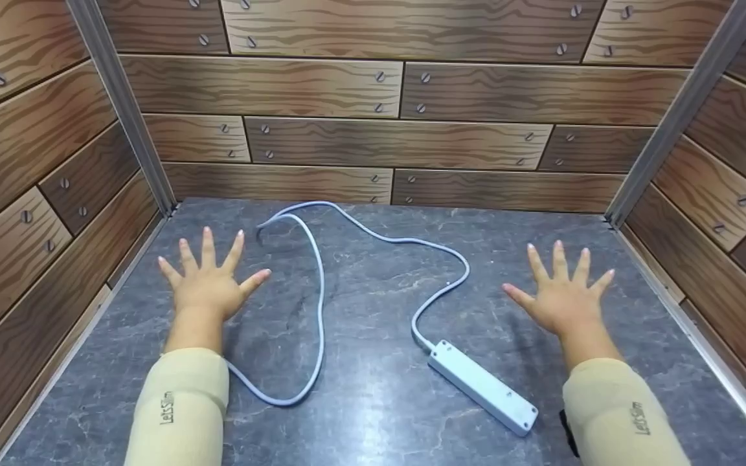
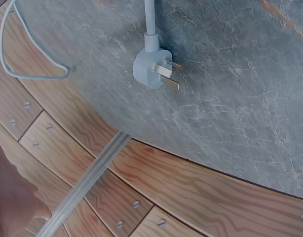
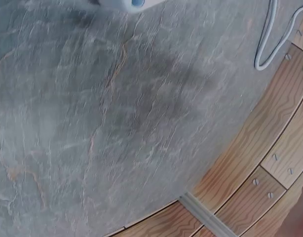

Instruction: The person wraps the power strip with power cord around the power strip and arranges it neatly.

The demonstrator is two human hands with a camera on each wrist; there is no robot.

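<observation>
A pale blue-white power strip [image 1: 483, 388] lies slantwise on the table, right of the middle. Its cord [image 1: 321, 304] winds toward the back, bends at the far left and loops down under the left forearm. The left wrist view shows the three-pronged plug [image 2: 152, 69] on the table; the left arm hides it in the head view. Fingers spread and holding nothing, the left hand [image 1: 208, 291] is to the left of the cord's loop. My right hand [image 1: 566, 299] is likewise spread and holds nothing, beyond and to the right of the strip.
A dark grey marbled tabletop [image 1: 373, 349] carries the cord and strip. Wood-patterned walls [image 1: 321, 139] close it in at the back and both sides, with metal posts [image 1: 124, 103] at the rear corners. Pale sleeves [image 1: 182, 408] cover both forearms.
</observation>
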